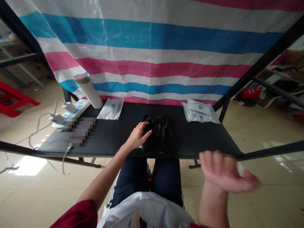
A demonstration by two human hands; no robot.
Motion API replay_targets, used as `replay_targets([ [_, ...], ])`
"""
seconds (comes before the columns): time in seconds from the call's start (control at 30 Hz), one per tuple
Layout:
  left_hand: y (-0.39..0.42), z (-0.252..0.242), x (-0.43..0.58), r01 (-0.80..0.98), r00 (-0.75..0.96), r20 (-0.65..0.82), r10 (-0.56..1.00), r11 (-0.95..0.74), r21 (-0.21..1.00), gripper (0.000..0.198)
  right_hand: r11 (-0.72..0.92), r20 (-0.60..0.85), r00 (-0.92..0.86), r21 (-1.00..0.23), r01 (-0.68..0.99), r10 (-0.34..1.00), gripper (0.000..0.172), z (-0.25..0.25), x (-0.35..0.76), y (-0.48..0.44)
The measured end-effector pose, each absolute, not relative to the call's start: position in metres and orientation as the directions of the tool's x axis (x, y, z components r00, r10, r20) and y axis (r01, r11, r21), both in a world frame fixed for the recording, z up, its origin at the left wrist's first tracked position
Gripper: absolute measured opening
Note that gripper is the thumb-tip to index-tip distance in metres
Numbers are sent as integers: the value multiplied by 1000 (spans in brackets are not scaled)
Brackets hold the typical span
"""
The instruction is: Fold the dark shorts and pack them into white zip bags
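Note:
A crumpled black cloth lies at the front middle of a black tabletop, hanging slightly over the near edge. My left hand rests on the cloth's left side, its fingers lying on the fabric without a visible grip. My right hand is motion-blurred beyond the table's front right edge, over the floor. A small whitish shape shows at its fingers, too blurred to identify. A stack of white sealed packets lies at the back right, and a single packet at the back left.
A white cylinder leans at the table's back left, beside a white power strip with a plug and cables. A pixelated object lies on the table. A striped tarp hangs behind, and a red stool stands on the tiled floor.

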State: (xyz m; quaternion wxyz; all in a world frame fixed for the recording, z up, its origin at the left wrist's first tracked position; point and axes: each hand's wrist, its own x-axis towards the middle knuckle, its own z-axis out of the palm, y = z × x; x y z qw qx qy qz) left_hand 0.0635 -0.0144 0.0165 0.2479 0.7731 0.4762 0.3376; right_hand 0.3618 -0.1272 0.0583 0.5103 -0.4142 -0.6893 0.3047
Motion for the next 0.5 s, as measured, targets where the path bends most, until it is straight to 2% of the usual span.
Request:
replay_targets([
  [0.07,-20,6,51,634,423,270,865,-495,594,46,500,479,-144,-826,261,866,34,42,345,-108],
  [0.1,-23,0,45,645,495,242,835,-539,541,47,458,408,-209,-811,363,889,34,32,337,-98],
  [0.13,-26,-5,39,647,561,205,802,-580,495,49,439,362,-250,-759,480,898,42,22,330,-90],
  [0.2,-35,-17,30,645,653,125,747,-636,424,59,425,229,-366,-617,662,902,68,0,321,-78],
  [0.27,-45,-28,23,651,687,79,723,-660,374,70,443,108,-454,-501,744,884,92,-22,318,-78],
  [0.3,-51,-33,19,660,687,73,723,-663,354,73,457,71,-482,-464,759,873,98,-32,319,-80],
  [0.37,-62,-41,13,682,672,72,737,-655,326,69,480,48,-512,-431,764,858,98,-48,323,-87],
  [0.5,-78,-45,3,706,645,51,762,-620,342,64,478,101,-499,-499,723,860,75,-59,338,-93],
])
